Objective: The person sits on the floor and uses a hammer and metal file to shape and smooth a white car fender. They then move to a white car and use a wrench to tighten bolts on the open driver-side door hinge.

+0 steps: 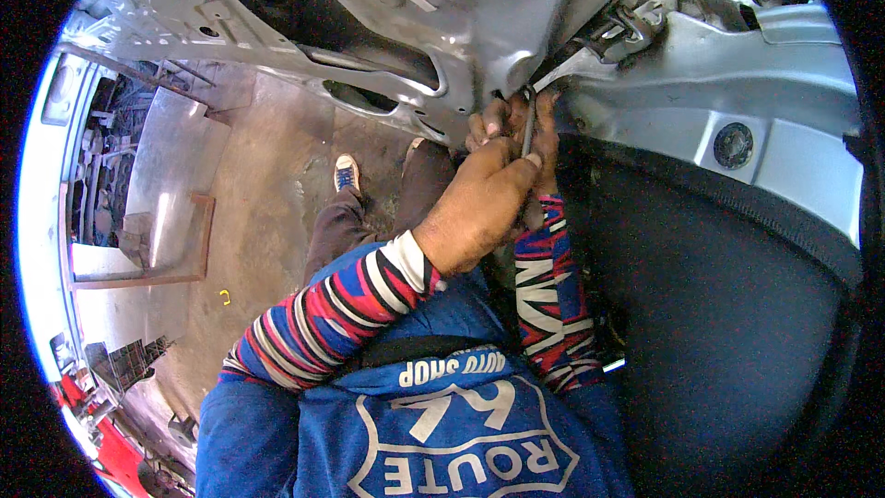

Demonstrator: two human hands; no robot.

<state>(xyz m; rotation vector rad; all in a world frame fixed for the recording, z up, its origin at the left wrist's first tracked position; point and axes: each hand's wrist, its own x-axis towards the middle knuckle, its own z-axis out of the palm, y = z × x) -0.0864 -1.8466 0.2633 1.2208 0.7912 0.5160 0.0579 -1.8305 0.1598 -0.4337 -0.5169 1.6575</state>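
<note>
My left hand [475, 207] is closed around a slim dark metal hand tool [528, 129], its thumb lying along the shaft. The tool stands nearly upright in the view, its rounded upper end by the lower edge of a silver vehicle panel [489, 0] with large cutouts. Just beyond it, my right hand [546, 143] is bent up against the same spot, its fingers curled about the tool's upper end and the metal edge. What those fingers grip is hidden. Both hands work close together where the panel meets the silver bodywork [673, 83].
A hinge-like mechanism [627, 28] lies above right of my hands. A large black panel [719, 295] fills the right side, below a round black plug [734, 145]. At left, metal sheets [175, 148] lie on the concrete floor [267, 194], along with a small yellow piece [225, 297].
</note>
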